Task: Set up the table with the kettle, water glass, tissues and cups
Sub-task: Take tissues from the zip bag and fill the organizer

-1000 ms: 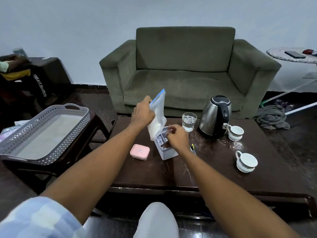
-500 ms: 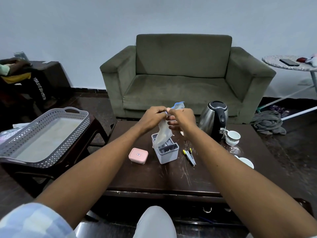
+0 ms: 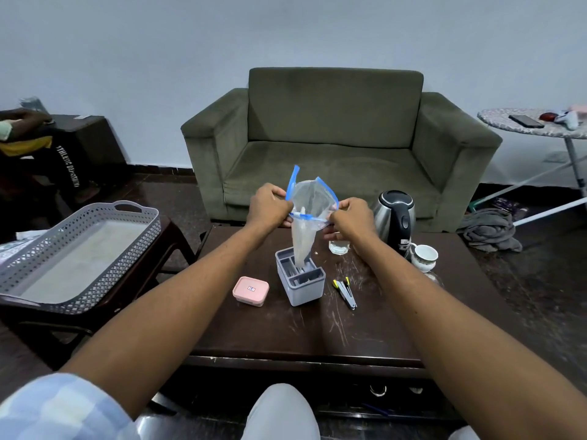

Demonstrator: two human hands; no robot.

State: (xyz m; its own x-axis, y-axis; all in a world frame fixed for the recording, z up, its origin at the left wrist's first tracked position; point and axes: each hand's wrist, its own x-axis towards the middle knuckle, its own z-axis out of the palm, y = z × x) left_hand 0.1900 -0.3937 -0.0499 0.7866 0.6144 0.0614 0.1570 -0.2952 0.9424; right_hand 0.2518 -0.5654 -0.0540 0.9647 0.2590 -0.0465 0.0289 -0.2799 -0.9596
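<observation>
My left hand [image 3: 269, 206] and my right hand [image 3: 352, 217] each pinch one side of the blue-edged mouth of a clear zip bag [image 3: 309, 214], held open above a grey compartment box [image 3: 300, 276]. The bag's bottom tip hangs into the box. A steel and black kettle [image 3: 395, 219] stands at the back right of the dark table [image 3: 286, 331]. The water glass [image 3: 339, 247] is mostly hidden behind my right wrist. A white cup [image 3: 424, 257] sits right of the kettle.
A pink lidded box [image 3: 251, 290] lies left of the grey box. Pens and a clip [image 3: 344, 292] lie to its right. A grey perforated tray [image 3: 73, 252] rests on a stool at left. A green sofa [image 3: 336, 147] stands behind the table.
My right hand left the grey box and joined the left on the bag. Both hands have since pulled apart and opened the bag's mouth.
</observation>
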